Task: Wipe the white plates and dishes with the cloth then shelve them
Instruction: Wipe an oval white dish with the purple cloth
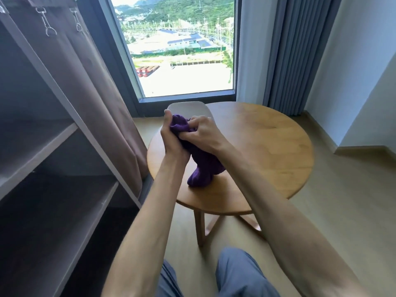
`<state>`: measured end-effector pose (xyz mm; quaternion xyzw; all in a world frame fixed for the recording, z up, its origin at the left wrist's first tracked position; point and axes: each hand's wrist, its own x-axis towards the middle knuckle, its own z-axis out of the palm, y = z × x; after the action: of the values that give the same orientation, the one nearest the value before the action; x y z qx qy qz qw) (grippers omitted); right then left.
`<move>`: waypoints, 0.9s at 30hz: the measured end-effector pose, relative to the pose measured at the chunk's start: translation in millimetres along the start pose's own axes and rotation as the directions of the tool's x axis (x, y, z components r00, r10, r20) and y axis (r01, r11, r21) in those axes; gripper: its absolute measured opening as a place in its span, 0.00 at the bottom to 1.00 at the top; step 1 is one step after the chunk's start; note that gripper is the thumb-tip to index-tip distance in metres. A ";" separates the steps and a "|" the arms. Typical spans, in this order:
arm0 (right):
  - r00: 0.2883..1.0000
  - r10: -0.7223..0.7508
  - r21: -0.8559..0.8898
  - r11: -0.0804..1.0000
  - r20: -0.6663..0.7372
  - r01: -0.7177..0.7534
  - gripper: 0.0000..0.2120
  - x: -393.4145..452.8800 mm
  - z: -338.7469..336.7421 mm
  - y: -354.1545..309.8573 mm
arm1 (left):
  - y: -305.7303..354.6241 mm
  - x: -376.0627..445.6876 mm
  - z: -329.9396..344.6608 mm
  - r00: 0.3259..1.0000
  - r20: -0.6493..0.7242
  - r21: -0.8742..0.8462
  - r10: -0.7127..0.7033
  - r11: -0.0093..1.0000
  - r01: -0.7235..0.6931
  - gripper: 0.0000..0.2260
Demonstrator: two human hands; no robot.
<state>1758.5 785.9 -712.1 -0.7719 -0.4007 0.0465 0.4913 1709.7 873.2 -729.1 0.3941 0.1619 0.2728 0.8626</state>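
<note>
Bunching the purple cloth [199,159] in both hands, left hand [171,136] and right hand [203,133] fingers clamped on it, white plate [188,109] just beyond on the counter [267,146].

My left hand [171,138] and right hand [201,133] bunch the purple cloth [203,166], its loose end hanging down to touch the round wooden desk [267,146]. A white dish [188,109] sits behind them at the desk's far left edge.
</note>
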 end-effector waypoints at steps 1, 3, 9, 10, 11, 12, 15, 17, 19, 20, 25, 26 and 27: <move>0.999 0.025 -0.040 0.999 0.031 -0.023 0.06 -2.2 -4.6 -1.6 | -0.2 -3.6 0.4 1.000 -0.008 -0.001 0.013 1.000 -0.013 0.22; 0.994 0.094 -0.144 0.986 0.062 -0.084 0.06 -9.1 -9.5 -1.2 | -2.7 -13.9 0.0 1.000 -0.004 0.041 0.021 0.999 -0.021 0.15; 0.933 0.258 -0.344 0.877 -0.252 -0.336 0.18 -16.5 -10.4 31.9 | -11.1 -36.2 1.6 0.995 0.069 0.046 0.069 0.996 -0.072 0.14; 0.908 0.266 -0.336 0.865 -0.324 -0.373 0.19 -18.1 -11.6 38.3 | -11.7 -40.7 2.6 0.993 0.081 0.095 0.091 0.991 -0.099 0.16; 0.886 0.271 -0.314 0.862 -0.376 -0.397 0.19 -19.9 -12.9 44.9 | -13.6 -46.1 3.1 0.990 0.100 0.144 0.102 0.983 -0.116 0.18; 0.867 0.277 -0.278 0.868 -0.415 -0.411 0.18 -19.6 -15.6 49.6 | -14.7 -50.9 4.9 0.985 0.132 0.180 0.107 0.975 -0.130 0.19; 0.832 0.309 -0.142 0.900 -0.461 -0.413 0.18 -15.0 -21.4 54.9 | -21.8 -59.1 11.2 0.959 0.247 0.220 0.137 0.956 -0.193 0.17; 0.839 0.299 -0.103 0.918 -0.455 -0.383 0.17 -9.0 -23.3 50.1 | -21.7 -61.4 20.2 0.955 0.243 0.242 0.168 0.943 -0.228 0.20; 0.860 0.267 -0.062 0.944 -0.435 -0.325 0.14 -2.1 -27.1 42.4 | -22.1 -59.0 28.2 0.958 0.211 0.261 0.193 0.934 -0.245 0.28; 0.868 0.244 -0.033 0.958 -0.433 -0.285 0.14 0.9 -30.3 37.8 | -22.8 -57.3 30.1 0.961 0.195 0.268 0.195 0.932 -0.243 0.31; 0.911 0.055 0.087 0.996 -0.408 -0.021 0.16 6.2 -51.1 9.1 | -22.5 -44.4 35.1 0.946 0.233 0.218 0.224 0.936 -0.276 0.26; 0.921 0.004 0.095 0.995 -0.390 0.035 0.13 2.6 -50.6 2.5 | -21.1 -40.4 38.5 0.948 0.220 0.227 0.228 0.933 -0.277 0.25; 0.932 -0.054 0.093 0.991 -0.358 0.093 0.11 -2.6 -48.1 -4.5 | -19.3 -35.9 42.7 0.958 0.187 0.228 0.219 0.939 -0.259 0.25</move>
<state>1776.6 750.3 -684.7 -0.7244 -0.3311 -0.0902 0.5979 1708.8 816.1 -714.4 0.5371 0.0765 0.3207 0.7764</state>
